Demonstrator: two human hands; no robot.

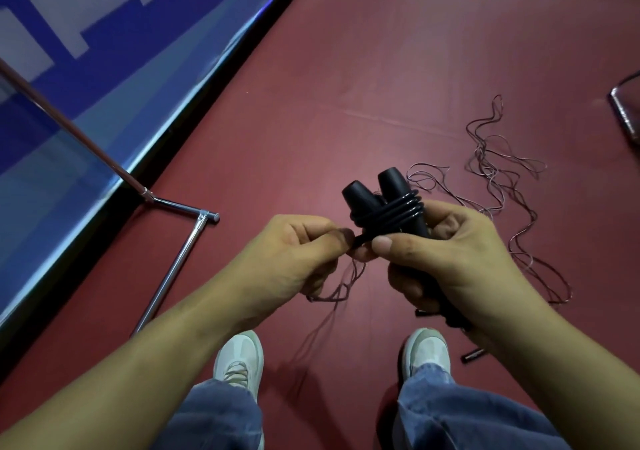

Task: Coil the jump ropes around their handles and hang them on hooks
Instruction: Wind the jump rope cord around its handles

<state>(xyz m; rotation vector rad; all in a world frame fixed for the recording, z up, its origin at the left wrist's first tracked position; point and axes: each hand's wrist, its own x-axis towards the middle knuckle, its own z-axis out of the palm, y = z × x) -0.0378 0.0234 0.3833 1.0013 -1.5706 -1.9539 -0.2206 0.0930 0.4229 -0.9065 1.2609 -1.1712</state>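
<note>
The two black handles (379, 189) stand side by side, bound together by several turns of black rope (393, 212), held above the red floor (381, 68). The right hand (460, 259) grips their lower ends, fingers (405, 286) curled round them. Left of the handles, the left hand (298, 252) pinches the rope's free stretch. Right of the handles, thin cord (498, 172) lies tangled on the floor; far left of them stands a chrome rack foot (173, 266).

dark red matte floor (398, 51) stretched ahead | shiny chrome tubular stand foot (175, 266) lay at my left | blue white-lettered banner (194, 6) stood behind it
</note>
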